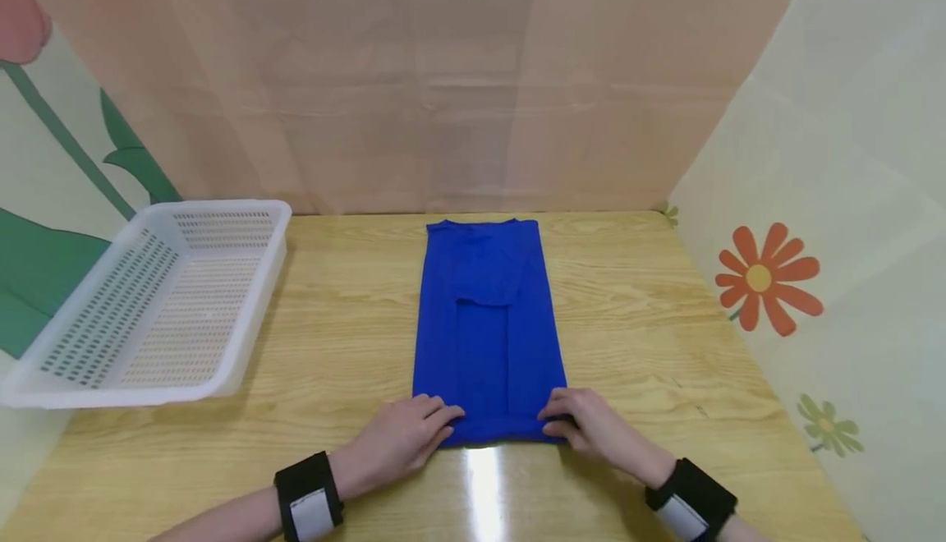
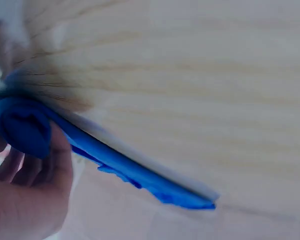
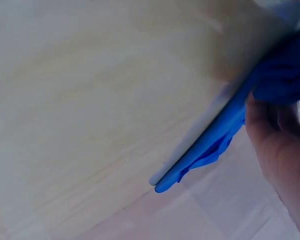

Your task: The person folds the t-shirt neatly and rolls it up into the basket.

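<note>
A blue garment [image 1: 484, 345], folded into a long rectangle, lies flat on the wooden table, its near end rolled up into a thick edge. At the left end of that roll, my left hand [image 1: 402, 439] grips the cloth with curled fingers and thumb. My right hand [image 1: 594, 431] pinches the roll's right end. The left wrist view shows the rolled cloth [image 2: 25, 125] as a coil between thumb and fingers. In the right wrist view the roll [image 3: 282, 80] sits against the fingers, partly cut off by the frame edge.
A white plastic basket [image 1: 254, 312] with slotted walls stands at the left of the wooden table [image 1: 628, 312]. Behind the table hangs a pinkish-brown sheet [image 1: 473, 98]. Flower-printed sheeting [image 1: 850, 181] borders the right side.
</note>
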{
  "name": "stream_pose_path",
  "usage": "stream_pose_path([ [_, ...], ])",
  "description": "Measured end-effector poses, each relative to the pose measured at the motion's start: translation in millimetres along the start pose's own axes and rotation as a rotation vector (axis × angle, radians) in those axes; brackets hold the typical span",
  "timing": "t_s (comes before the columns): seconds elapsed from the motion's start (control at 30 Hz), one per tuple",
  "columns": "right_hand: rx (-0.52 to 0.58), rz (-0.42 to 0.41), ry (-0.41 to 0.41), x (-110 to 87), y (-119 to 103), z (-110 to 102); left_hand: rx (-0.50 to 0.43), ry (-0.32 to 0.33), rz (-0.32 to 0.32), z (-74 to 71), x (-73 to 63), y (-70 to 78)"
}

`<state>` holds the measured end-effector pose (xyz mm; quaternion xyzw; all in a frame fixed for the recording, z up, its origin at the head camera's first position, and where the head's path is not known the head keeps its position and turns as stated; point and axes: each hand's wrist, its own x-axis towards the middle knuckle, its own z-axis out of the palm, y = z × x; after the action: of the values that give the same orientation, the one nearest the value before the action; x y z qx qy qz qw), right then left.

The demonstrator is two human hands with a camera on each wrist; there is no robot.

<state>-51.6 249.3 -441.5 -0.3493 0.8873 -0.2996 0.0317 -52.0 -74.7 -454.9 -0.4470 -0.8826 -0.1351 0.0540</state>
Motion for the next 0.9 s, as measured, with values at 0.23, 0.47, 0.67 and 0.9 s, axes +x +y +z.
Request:
stream_pose_path([
  [0.23,0.162,0.114,-0.160,8.5,5.3,-11.6,0.179,0.087,0.194,5.0,-9.7,4.1],
  [0.47,0.185,0.097,-0.188,10.6,11.7,-13.2,0.253,0.117,0.173,7.4,-11.0,4.2],
  [0.67,0.197,0.089,-0.177,7.8,12.2,-12.5,0.063,0.062,0.020,5.8,-8.4,4.0],
  [0.9,-0.039,0.039,-0.118,-7.1,-0.9,-3.3,-0.163,-0.023,-0.186,1.3,-2.2,3.8],
])
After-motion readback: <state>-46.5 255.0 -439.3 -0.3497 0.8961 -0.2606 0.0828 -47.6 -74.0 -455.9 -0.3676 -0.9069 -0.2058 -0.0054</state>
